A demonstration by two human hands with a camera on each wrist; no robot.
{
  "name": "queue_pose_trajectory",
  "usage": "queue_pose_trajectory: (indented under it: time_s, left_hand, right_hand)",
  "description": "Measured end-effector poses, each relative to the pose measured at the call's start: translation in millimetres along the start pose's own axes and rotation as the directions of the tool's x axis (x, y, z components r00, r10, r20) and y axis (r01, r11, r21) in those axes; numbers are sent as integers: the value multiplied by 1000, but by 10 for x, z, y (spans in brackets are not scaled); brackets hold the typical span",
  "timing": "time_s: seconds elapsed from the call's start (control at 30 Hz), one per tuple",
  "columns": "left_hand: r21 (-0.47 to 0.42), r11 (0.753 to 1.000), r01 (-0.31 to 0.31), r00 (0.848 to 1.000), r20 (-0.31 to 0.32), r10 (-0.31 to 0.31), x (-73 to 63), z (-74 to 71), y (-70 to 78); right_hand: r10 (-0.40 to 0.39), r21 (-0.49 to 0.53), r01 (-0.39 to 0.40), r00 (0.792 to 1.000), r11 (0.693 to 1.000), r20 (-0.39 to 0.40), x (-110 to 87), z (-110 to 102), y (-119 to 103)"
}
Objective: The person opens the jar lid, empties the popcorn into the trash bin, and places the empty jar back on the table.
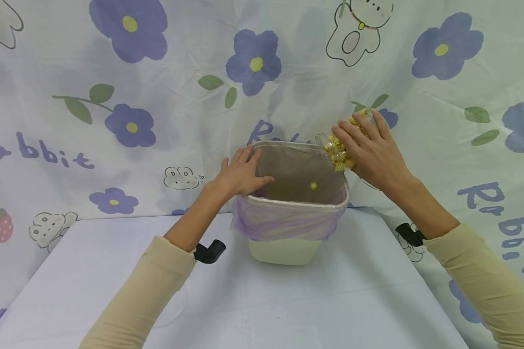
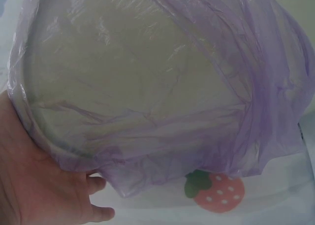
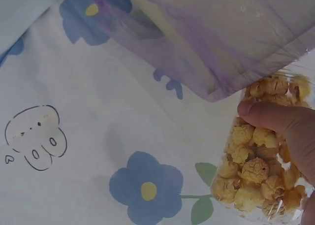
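A bin (image 1: 288,252) with a translucent purple bag (image 1: 288,220) folded over its rim is tilted on the table. On its left rim rests my left hand (image 1: 240,177), fingers spread and thumb over the opening. Purple film and the bin's side fill most of the left wrist view, with part of the left hand (image 2: 44,190) at lower left. My right hand (image 1: 373,152) grips a clear plastic jar of popcorn (image 3: 256,171), tipped with its mouth at the bin's right rim. One popcorn piece (image 1: 313,185) shows inside the bin opening. The bin's bottom is hidden.
A white-covered table (image 1: 345,310) stands under the bin. A clear round lid (image 1: 174,310) lies on it, partly behind the left sleeve. The patterned cloth (image 1: 179,121) hangs close behind. Black wrist-camera mounts (image 1: 209,252) stick out from the wrists.
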State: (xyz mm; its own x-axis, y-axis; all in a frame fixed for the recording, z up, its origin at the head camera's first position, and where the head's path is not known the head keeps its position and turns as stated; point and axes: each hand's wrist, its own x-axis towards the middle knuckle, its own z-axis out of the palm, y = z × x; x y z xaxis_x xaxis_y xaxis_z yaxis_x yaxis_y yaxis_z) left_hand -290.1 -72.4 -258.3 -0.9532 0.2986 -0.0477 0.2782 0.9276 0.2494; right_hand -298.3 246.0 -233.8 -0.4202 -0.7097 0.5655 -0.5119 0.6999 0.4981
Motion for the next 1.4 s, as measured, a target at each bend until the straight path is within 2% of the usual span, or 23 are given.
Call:
queue_pose_trajectory:
  time_s: [0.77,1.03,1.4]
  left_hand:
    - [-10,1000,5,1000,4,-5,-4,-4,15]
    - [-9,1000,0,1000,3,0,-5,-1,9]
    - [-13,1000,-1,1000,4,1,-5,-4,-1]
  right_hand:
    - [-2,-34,2,1000,999,5,13,-41,0]
    - [-72,-117,71,997,991,-6,57,-64,-2]
    - [-154,-190,160,987,969,44,85,-113,-54]
